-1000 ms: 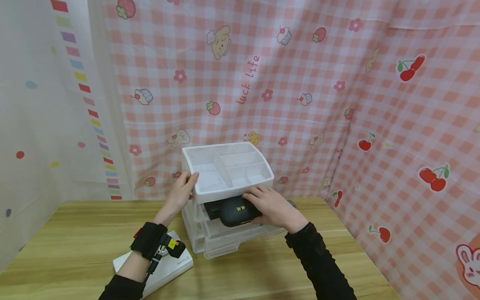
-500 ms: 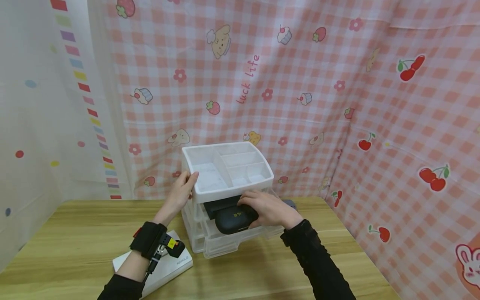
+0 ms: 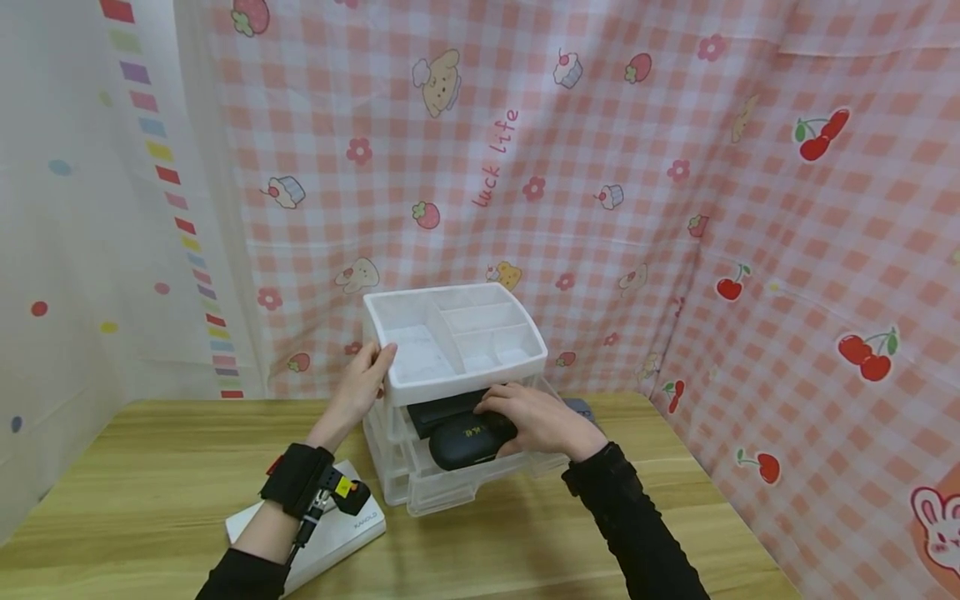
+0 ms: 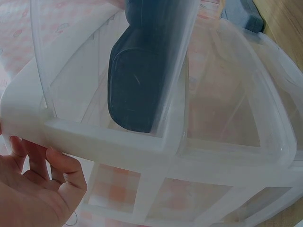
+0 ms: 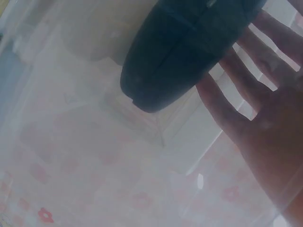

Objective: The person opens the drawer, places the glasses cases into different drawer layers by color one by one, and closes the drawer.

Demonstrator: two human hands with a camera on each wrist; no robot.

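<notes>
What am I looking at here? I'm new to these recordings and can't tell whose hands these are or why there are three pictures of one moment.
No machine here: a person works with bare hands and wears three cameras. The wide picture comes from the head camera, looking down at a wooden table. The other two come from cameras strapped to each wrist, so they are very close and blurry.

On the table stands a clear plastic drawer organizer with a white divided tray on top. The left hand grips the tray's front corner. The right hand rests on a black oval case that lies in the pulled-out upper drawer, on a flat black item. A white box lies beside the left wrist.
</notes>
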